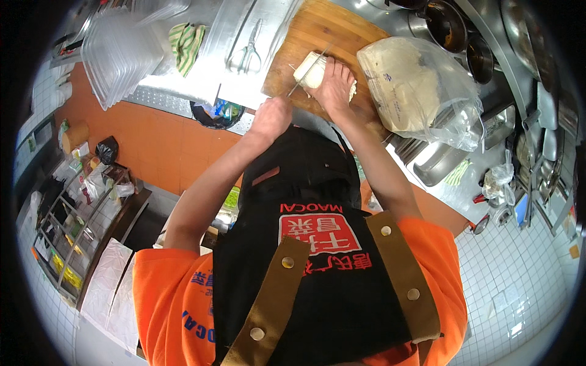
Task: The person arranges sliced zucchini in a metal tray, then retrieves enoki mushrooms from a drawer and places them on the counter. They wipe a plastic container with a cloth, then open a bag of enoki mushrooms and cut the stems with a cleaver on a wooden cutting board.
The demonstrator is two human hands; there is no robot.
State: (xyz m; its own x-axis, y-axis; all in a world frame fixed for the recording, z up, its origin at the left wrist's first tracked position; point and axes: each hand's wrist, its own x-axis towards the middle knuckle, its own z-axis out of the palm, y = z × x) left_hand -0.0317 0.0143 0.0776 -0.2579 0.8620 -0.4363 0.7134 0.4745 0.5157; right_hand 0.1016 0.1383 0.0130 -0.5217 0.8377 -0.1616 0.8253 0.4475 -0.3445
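My left hand (273,117) grips a knife (300,83) by its handle, which the fist hides. Its narrow blade slants up and to the right across a pale, whitish block of food (306,64), perhaps bean curd sheets. My right hand (336,84) lies on the block with fingers spread over it, right of the blade. Loose shreds (352,90) of the same pale food show beside that hand. All of this rests on a wooden cutting board (339,20). Whether the edge has entered the block is too small to tell.
A large clear plastic bag (412,87) of pale food overlaps the board's right side. Left of the board lie scissors (247,57), a striped cloth (187,48) and stacked clear plastic containers (121,52). Dark pots (444,27) stand at upper right. A metal tray (435,167) sits on the right.
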